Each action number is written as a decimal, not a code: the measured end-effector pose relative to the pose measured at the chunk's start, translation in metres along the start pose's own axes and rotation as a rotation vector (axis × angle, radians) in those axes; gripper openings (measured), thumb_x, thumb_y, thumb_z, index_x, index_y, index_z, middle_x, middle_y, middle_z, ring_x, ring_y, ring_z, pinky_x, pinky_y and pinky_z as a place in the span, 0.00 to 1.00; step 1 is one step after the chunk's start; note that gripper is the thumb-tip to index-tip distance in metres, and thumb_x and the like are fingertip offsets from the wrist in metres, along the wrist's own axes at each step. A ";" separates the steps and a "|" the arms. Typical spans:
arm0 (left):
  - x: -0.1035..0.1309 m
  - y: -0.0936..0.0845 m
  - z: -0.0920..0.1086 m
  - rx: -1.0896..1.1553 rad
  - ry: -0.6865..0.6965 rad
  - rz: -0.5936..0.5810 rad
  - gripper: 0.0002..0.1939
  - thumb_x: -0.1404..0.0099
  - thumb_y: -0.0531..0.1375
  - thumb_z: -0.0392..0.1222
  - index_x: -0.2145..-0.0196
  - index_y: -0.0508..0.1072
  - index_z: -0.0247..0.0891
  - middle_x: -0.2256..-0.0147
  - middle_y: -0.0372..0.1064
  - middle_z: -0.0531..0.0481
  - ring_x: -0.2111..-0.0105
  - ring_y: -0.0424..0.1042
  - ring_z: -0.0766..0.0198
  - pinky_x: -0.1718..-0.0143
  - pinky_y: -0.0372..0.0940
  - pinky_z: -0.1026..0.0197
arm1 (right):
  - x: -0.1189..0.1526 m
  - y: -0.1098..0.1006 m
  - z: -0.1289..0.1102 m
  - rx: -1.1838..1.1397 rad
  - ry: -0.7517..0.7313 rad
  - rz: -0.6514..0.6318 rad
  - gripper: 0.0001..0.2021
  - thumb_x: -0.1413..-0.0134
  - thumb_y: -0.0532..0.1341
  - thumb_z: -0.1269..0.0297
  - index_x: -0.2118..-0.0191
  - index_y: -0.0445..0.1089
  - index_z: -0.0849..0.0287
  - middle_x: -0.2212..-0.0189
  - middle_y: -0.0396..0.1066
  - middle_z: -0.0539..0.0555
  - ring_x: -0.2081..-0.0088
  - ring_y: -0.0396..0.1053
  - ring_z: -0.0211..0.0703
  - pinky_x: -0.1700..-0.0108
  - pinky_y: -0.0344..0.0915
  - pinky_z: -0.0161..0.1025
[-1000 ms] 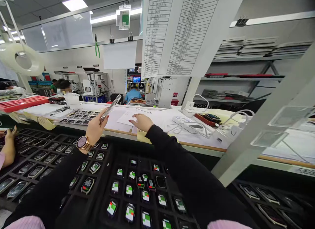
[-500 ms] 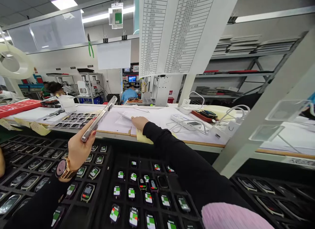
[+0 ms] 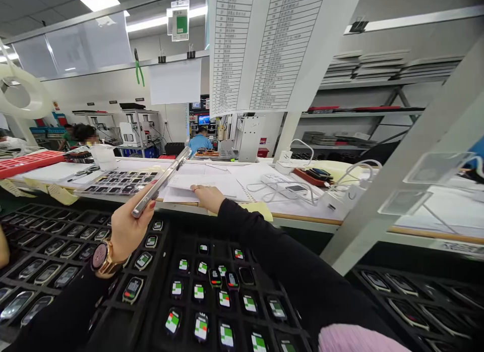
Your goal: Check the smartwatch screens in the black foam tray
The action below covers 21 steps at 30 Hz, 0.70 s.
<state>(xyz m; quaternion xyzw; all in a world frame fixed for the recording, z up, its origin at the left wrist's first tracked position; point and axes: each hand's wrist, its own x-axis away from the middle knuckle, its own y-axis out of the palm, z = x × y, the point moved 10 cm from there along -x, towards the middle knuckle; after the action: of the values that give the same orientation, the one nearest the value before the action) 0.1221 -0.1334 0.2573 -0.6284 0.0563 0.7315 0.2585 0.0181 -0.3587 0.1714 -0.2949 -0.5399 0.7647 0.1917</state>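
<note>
My left hand, with a watch on its wrist, is closed around a smartphone in a clear case, held up and tilted with its edge toward me. On the white worktop my right hand has its fingers closed at the near edge of some white paper sheets; the thumb is partly hidden. Below both arms, black foam trays hold several smartwatches, many with lit green and white screens. Two smartwatches lie across the slots in the middle tray.
A clear tray of small dark parts lies left on the worktop, near a red tray. To the right are a white device with cables and a slanted metal post. A printed list hangs overhead. Other people sit farther back.
My right hand has moved left and a little nearer, and the paper sheets under it have shifted and lie flatter. My left hand with the smartphone has moved slightly right.
</note>
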 end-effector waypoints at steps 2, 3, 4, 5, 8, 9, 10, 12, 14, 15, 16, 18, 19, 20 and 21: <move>-0.001 0.004 0.009 0.028 0.021 -0.026 0.18 0.33 0.59 0.42 0.46 0.72 0.47 0.52 0.75 0.55 0.56 0.76 0.68 0.54 0.68 0.75 | -0.003 0.000 -0.001 -0.011 0.006 0.001 0.17 0.35 0.55 0.76 0.42 0.60 0.65 0.58 0.69 0.56 0.62 0.71 0.43 0.60 0.71 0.42; -0.001 0.005 0.011 0.031 0.024 -0.035 0.17 0.33 0.59 0.42 0.46 0.72 0.47 0.53 0.75 0.55 0.56 0.76 0.69 0.55 0.68 0.76 | -0.005 0.000 -0.002 -0.019 0.009 0.003 0.16 0.35 0.55 0.76 0.43 0.60 0.65 0.58 0.69 0.56 0.62 0.71 0.43 0.59 0.71 0.42; -0.001 0.006 0.013 0.032 0.022 -0.043 0.17 0.33 0.59 0.42 0.46 0.72 0.47 0.52 0.75 0.55 0.56 0.76 0.69 0.55 0.67 0.76 | -0.007 0.000 -0.003 -0.028 0.013 0.004 0.16 0.35 0.55 0.76 0.43 0.60 0.65 0.59 0.69 0.56 0.62 0.71 0.44 0.59 0.71 0.42; -0.001 0.007 0.014 0.035 0.020 -0.051 0.18 0.33 0.59 0.42 0.46 0.72 0.47 0.52 0.75 0.55 0.56 0.76 0.69 0.55 0.67 0.76 | -0.009 -0.001 -0.005 -0.038 0.016 0.006 0.16 0.34 0.55 0.75 0.43 0.60 0.65 0.59 0.69 0.56 0.62 0.71 0.44 0.58 0.71 0.43; 0.000 0.015 0.015 0.050 0.016 -0.096 0.18 0.32 0.58 0.44 0.45 0.71 0.48 0.51 0.74 0.55 0.55 0.76 0.68 0.52 0.67 0.74 | -0.014 0.000 -0.013 -0.072 0.016 0.013 0.15 0.32 0.54 0.74 0.43 0.61 0.65 0.58 0.69 0.56 0.58 0.71 0.46 0.56 0.71 0.45; 0.001 0.018 0.014 0.049 0.012 -0.113 0.18 0.32 0.58 0.44 0.45 0.71 0.48 0.51 0.74 0.55 0.55 0.76 0.68 0.52 0.67 0.74 | -0.015 0.001 -0.016 -0.086 0.011 0.012 0.14 0.32 0.54 0.74 0.43 0.61 0.65 0.57 0.69 0.57 0.56 0.70 0.46 0.54 0.70 0.46; 0.001 0.021 0.013 0.042 0.005 -0.127 0.18 0.32 0.58 0.45 0.45 0.71 0.47 0.51 0.74 0.54 0.55 0.76 0.67 0.53 0.67 0.74 | -0.016 0.003 -0.020 -0.102 0.003 0.011 0.14 0.32 0.53 0.74 0.43 0.62 0.65 0.56 0.69 0.57 0.54 0.69 0.47 0.52 0.70 0.47; 0.002 0.026 0.009 0.020 -0.020 -0.144 0.18 0.32 0.57 0.47 0.45 0.72 0.45 0.52 0.74 0.53 0.56 0.76 0.67 0.55 0.68 0.74 | -0.018 0.005 -0.026 -0.144 -0.018 0.006 0.13 0.32 0.53 0.73 0.44 0.63 0.66 0.54 0.68 0.58 0.50 0.67 0.49 0.48 0.67 0.50; 0.002 0.029 0.005 0.002 -0.047 -0.151 0.19 0.32 0.57 0.49 0.45 0.72 0.43 0.52 0.75 0.51 0.56 0.76 0.66 0.56 0.68 0.74 | -0.019 0.005 -0.030 -0.211 -0.048 0.005 0.12 0.30 0.53 0.70 0.46 0.65 0.66 0.53 0.68 0.60 0.48 0.65 0.51 0.45 0.64 0.52; 0.003 0.030 0.004 -0.004 -0.054 -0.156 0.20 0.32 0.57 0.49 0.45 0.72 0.42 0.52 0.75 0.50 0.56 0.76 0.66 0.56 0.68 0.74 | -0.019 0.003 -0.031 -0.255 -0.061 0.010 0.12 0.30 0.53 0.68 0.45 0.65 0.66 0.52 0.67 0.60 0.47 0.65 0.52 0.44 0.62 0.53; 0.003 0.031 0.004 -0.012 -0.054 -0.166 0.20 0.31 0.56 0.49 0.45 0.72 0.41 0.52 0.74 0.49 0.56 0.76 0.66 0.57 0.68 0.74 | -0.017 -0.001 -0.030 -0.307 -0.070 0.022 0.14 0.29 0.52 0.66 0.45 0.64 0.67 0.50 0.67 0.61 0.45 0.63 0.53 0.42 0.60 0.54; 0.005 0.035 0.003 -0.045 -0.043 -0.203 0.21 0.31 0.55 0.50 0.45 0.71 0.41 0.51 0.74 0.48 0.58 0.76 0.66 0.60 0.68 0.73 | -0.008 -0.014 -0.024 -0.428 -0.066 0.071 0.17 0.27 0.48 0.64 0.41 0.61 0.68 0.45 0.64 0.63 0.40 0.59 0.52 0.38 0.56 0.52; 0.005 0.037 0.002 -0.069 -0.030 -0.223 0.21 0.30 0.55 0.50 0.44 0.71 0.41 0.51 0.74 0.48 0.59 0.77 0.66 0.62 0.69 0.73 | -0.001 -0.022 -0.019 -0.494 -0.051 0.103 0.19 0.26 0.45 0.64 0.39 0.59 0.69 0.42 0.62 0.63 0.39 0.57 0.50 0.37 0.54 0.49; 0.005 0.041 0.003 -0.091 -0.006 -0.243 0.21 0.30 0.54 0.51 0.44 0.71 0.41 0.51 0.74 0.47 0.60 0.77 0.65 0.63 0.69 0.72 | 0.008 -0.029 -0.013 -0.562 -0.033 0.136 0.20 0.25 0.42 0.64 0.38 0.58 0.70 0.40 0.60 0.63 0.38 0.56 0.47 0.36 0.54 0.45; 0.004 0.046 0.004 -0.108 0.028 -0.265 0.21 0.30 0.53 0.50 0.43 0.70 0.41 0.51 0.74 0.48 0.59 0.77 0.65 0.62 0.69 0.71 | 0.020 -0.035 -0.008 -0.630 -0.014 0.166 0.21 0.25 0.41 0.64 0.37 0.57 0.70 0.40 0.60 0.62 0.38 0.57 0.45 0.37 0.55 0.41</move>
<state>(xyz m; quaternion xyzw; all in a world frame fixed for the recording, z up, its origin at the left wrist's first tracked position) 0.0981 -0.1700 0.2431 -0.6536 -0.0628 0.6841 0.3178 0.0081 -0.3287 0.1973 -0.3777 -0.7254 0.5750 0.0242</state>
